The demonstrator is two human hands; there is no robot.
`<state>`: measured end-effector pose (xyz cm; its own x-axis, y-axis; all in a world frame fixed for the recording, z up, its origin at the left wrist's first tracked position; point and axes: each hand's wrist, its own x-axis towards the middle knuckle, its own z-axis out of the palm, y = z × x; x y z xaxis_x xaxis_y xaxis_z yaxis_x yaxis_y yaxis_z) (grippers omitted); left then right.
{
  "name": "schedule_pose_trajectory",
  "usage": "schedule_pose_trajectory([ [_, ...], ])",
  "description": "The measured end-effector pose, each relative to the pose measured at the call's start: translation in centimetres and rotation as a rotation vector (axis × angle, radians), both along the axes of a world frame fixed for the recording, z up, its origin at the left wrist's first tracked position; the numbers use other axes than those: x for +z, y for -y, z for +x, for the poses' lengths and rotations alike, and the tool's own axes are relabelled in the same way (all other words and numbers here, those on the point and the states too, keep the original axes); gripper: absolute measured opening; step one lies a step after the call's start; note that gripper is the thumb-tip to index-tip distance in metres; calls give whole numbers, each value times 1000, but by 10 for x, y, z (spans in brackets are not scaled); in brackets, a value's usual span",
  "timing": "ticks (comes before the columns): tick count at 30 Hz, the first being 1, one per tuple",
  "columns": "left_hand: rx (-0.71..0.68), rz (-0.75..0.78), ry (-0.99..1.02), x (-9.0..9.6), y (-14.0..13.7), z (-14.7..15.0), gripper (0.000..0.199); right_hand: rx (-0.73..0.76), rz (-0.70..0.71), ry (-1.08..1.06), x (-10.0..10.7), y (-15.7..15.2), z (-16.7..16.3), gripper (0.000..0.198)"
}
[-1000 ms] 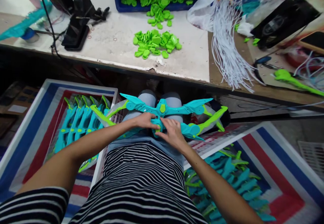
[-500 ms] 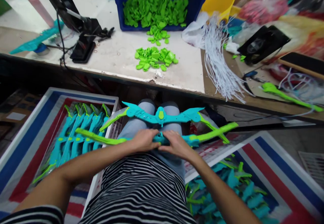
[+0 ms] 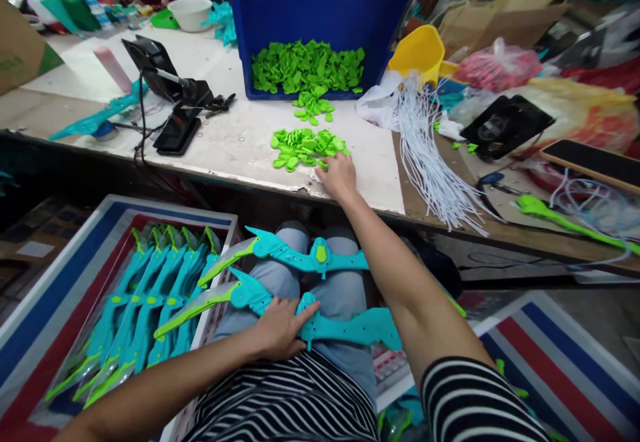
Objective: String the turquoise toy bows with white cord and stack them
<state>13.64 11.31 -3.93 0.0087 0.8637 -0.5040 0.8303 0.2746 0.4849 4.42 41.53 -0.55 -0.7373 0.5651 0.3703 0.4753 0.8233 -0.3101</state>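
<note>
Across my lap lies a turquoise toy bow (image 3: 345,329) with lime-green limbs. My left hand (image 3: 283,327) is closed around it just left of its raised centre. A second toy bow (image 3: 295,255), with a green inset at its centre, rests over my knees beyond the first one. My right hand (image 3: 340,177) is stretched out to the table, its fingers curled at the near right edge of a pile of small green plastic pieces (image 3: 300,145). Thumb and fingertips pinch at one green piece there, which they partly cover. My right forearm hides the right ends of both bows.
A blue bin (image 3: 320,9) of green pieces lies tipped at the table's back. Finished-looking bows (image 3: 135,302) stand in a striped-lined crate (image 3: 30,342) on the left; another crate (image 3: 565,362) is at right. White cords (image 3: 435,162), a phone stand (image 3: 175,95) and a yellow scoop (image 3: 420,52) lie around.
My right hand has left the bow and moved forward to the green pile. My left hand stays on the bow, which has turned to show its centre and front. The view has tilted up.
</note>
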Motion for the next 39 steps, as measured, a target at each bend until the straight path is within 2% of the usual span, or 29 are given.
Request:
schedule_pose_trajectory([
  [3,113,-133,132,9,-15,-10,85,-65,-38,66,5,-1,-1,18],
  [6,229,-193,177,7,-27,-18,70,-189,-236,83,12,-5,26,17],
  [9,283,-167,187,1,-34,-23,63,-363,-428,88,16,-12,60,19],
  [10,297,-155,190,0,-36,-24,62,-406,-439,105,17,-15,70,20],
  [12,305,-139,202,-3,-38,-26,59,-424,-373,145,18,-21,85,20],
  [14,292,-135,218,-5,-40,-29,58,-329,-222,128,15,-27,92,18],
  [17,282,-122,257,-11,-41,-33,59,-74,-33,50,8,-36,91,18],
  [19,284,-88,336,-15,-42,-37,55,46,-10,50,2,-40,89,17],
  [21,294,-50,439,-18,-42,-41,42,102,-18,20,-1,-35,91,14],
  [24,364,-69,569,-20,-43,-48,31,247,-49,-123,-3,1,111,16],
  [26,450,-124,625,-20,-44,-51,34,425,-95,-157,-7,43,137,19],
  [29,589,-216,702,-22,-46,-52,38,673,-135,-73,-23,111,183,21],
  [31,656,-257,767,-23,-47,-51,40,702,-133,-45,-38,145,207,20],
  [33,692,-274,811,-24,-47,-49,42,680,-121,-33,-53,165,222,18],
  [36,695,-286,830,-25,-46,-49,44,623,-81,-38,-65,175,228,16],
  [39,633,-247,855,-26,-44,-51,44,563,-23,-44,-67,180,228,15],
])
